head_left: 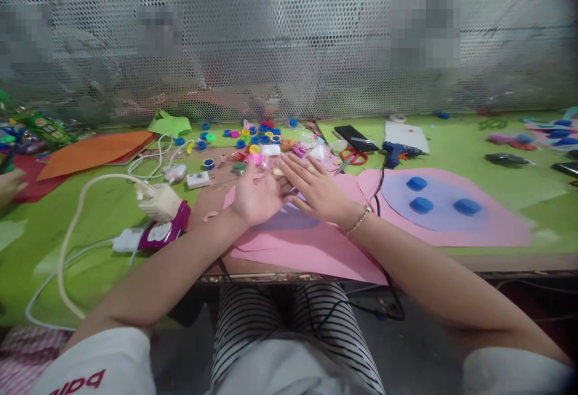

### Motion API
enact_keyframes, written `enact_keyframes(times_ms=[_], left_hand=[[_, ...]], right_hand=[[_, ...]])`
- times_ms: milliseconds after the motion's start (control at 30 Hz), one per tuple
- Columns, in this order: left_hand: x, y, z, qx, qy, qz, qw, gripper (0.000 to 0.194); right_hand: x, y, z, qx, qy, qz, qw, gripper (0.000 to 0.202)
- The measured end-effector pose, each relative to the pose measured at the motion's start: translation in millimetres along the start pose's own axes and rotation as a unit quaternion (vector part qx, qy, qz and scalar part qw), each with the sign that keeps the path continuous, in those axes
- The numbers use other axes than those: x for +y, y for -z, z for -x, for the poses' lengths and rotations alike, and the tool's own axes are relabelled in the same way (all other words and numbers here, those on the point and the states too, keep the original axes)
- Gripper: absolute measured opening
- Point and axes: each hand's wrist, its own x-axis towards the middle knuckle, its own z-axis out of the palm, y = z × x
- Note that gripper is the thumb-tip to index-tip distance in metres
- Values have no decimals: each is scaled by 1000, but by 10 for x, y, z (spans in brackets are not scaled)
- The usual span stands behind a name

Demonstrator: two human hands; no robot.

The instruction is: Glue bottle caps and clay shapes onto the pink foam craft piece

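My left hand point(259, 195) is turned palm up over the pink paper sheet point(311, 250), its thumb out and its fingers partly covered by my other hand. Laid across those fingers is my right hand point(318, 190), palm down, with its fingers stretched out flat. The hands meet near the fingertips; whether anything lies between them is hidden. Under them shows a lilac paper shape point(289, 219) on the pink sheet. Just beyond the fingers lie small plastic bags and bits, with red-handled scissors point(353, 156) to the right.
On the right, three blue caps point(421, 205) rest on another lilac shape over pink paper. Behind it are a blue glue gun point(400, 153) and a black phone point(355, 138). Several bottle caps lie at the back. A purple power strip point(165, 232) with cables stands left, near orange paper point(97, 149).
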Motion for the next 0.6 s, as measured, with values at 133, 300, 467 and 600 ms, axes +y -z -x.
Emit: enact_keyframes(times_ms=[133,300,467,600], left_hand=[[47,27,-5,13,-23,-4,1000,74],[-10,12,-2,-9,-16,-10,1000,75],[39,18,-7,30,-45,-13,998,77],[59,-16,12,48,-57,-9,997,75]], right_hand=[[-58,-24,-5,-1,36,0,999,67],[-51,-26,-7,7,-19,13,1000,66],[-152,-47,-14,-8,3,6,1000,68],[-231,-95,-18,-13,4,-12,1000,68]])
